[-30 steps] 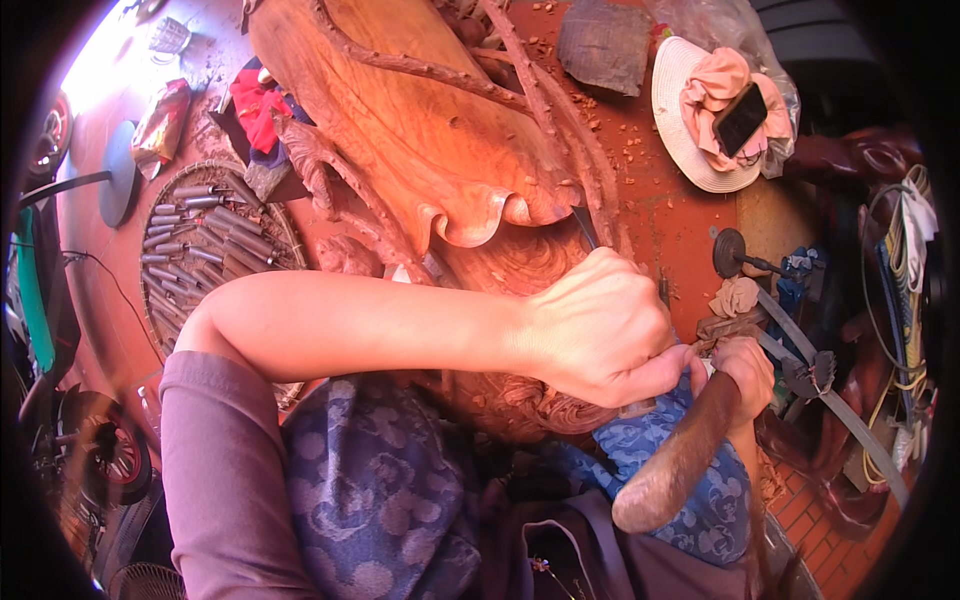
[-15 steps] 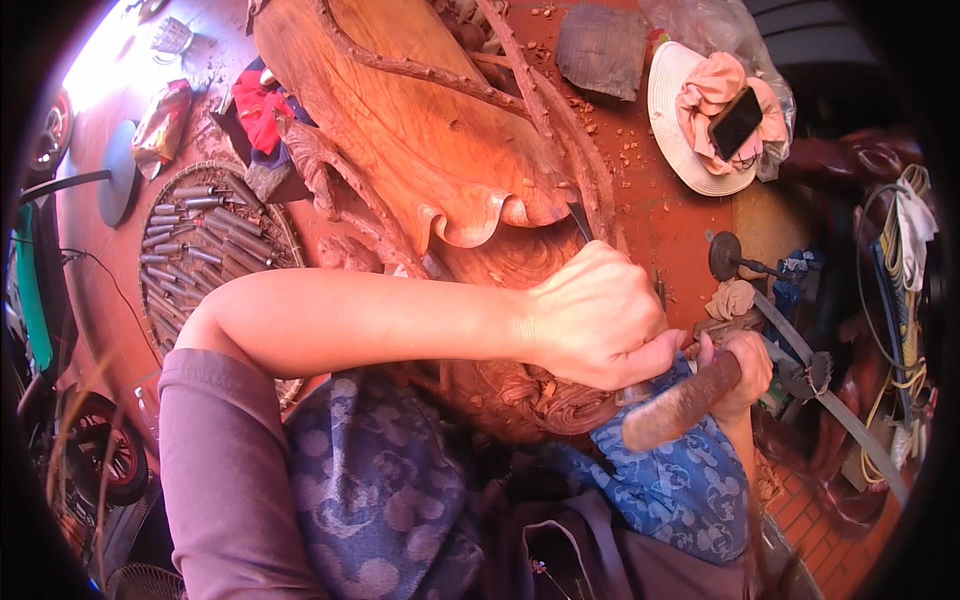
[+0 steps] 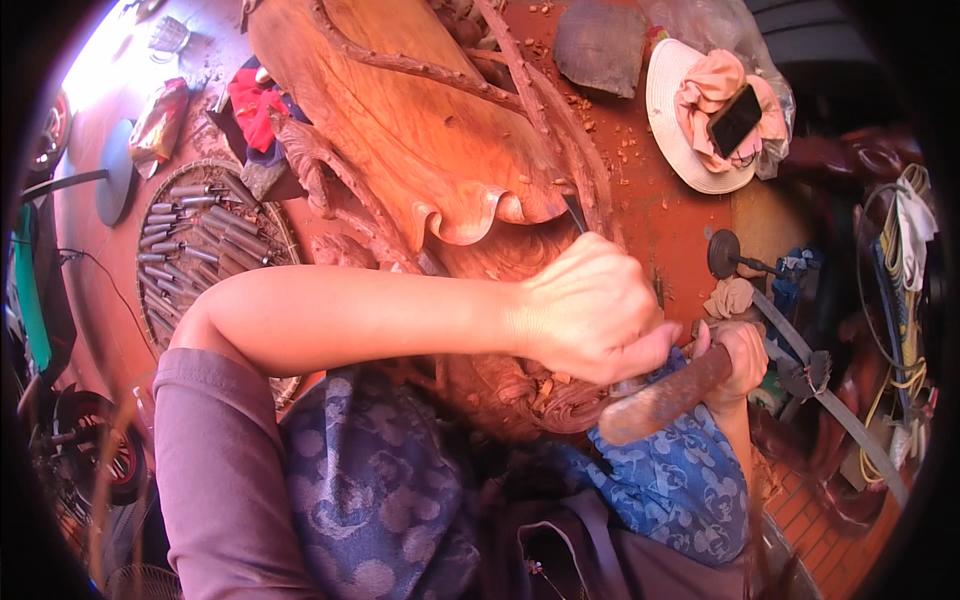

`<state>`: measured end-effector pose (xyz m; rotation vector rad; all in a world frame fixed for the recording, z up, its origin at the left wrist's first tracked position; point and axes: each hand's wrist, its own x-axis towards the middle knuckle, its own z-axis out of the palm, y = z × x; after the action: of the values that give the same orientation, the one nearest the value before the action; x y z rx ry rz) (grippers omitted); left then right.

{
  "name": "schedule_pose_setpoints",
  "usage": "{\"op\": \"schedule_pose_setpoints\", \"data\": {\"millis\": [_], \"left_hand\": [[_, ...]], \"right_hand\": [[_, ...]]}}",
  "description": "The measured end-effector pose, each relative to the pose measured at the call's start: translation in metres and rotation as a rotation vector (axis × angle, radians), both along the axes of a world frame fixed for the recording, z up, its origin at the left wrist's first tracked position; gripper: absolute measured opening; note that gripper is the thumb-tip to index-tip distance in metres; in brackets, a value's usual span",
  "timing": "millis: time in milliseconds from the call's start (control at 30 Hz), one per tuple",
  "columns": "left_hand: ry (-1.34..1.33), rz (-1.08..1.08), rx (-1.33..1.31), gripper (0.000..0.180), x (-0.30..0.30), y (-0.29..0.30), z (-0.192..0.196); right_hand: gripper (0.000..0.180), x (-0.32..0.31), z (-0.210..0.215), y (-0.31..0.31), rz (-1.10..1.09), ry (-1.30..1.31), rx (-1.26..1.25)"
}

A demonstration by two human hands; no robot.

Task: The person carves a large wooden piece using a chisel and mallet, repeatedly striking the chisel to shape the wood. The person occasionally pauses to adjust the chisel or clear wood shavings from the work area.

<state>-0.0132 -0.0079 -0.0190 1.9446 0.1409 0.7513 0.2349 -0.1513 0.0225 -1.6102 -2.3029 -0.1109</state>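
Note:
My left hand (image 3: 592, 308) is closed in a fist around a chisel (image 3: 577, 216), whose dark blade tip sticks out above the knuckles against a large carved reddish wood panel (image 3: 420, 130). My left forearm crosses the view from the left. My right hand (image 3: 738, 355) grips a worn wooden mallet (image 3: 665, 397), whose head lies just below and right of the left fist. The carved scroll (image 3: 540, 400) under the fist holds loose chips.
A round woven tray (image 3: 175, 290) with several chisels lies at left. A white hat (image 3: 672, 120) with a pink cloth and a dark phone sits at upper right. Red cloth, a dark flat stone, cables and a strap lie around. Wood chips litter the red floor.
The mallet has swung up from a low, steep angle to lie close under my left fist. The left hand keeps its place on the chisel.

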Motion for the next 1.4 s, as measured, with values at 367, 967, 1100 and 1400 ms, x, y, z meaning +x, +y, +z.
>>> {"op": "schedule_pose_setpoints", "data": {"millis": [367,967,1100,1400], "left_hand": [[0.071,-0.005,0.055,0.043,0.000,0.006,0.002],[0.056,-0.014,0.092,0.043,-0.005,0.007,-0.008],[0.018,0.067,0.175,0.041,-0.010,0.000,-0.004],[-0.067,-0.030,0.007,0.041,-0.006,-0.007,0.010]], "right_hand": [[0.033,-0.003,-0.001,-0.016,0.006,0.162,0.030],[0.030,-0.009,-0.014,0.001,0.065,0.197,0.048],[0.028,-0.010,-0.007,-0.003,-0.007,0.071,-0.093],[0.031,-0.017,0.000,-0.009,0.001,0.180,-0.108]]}}
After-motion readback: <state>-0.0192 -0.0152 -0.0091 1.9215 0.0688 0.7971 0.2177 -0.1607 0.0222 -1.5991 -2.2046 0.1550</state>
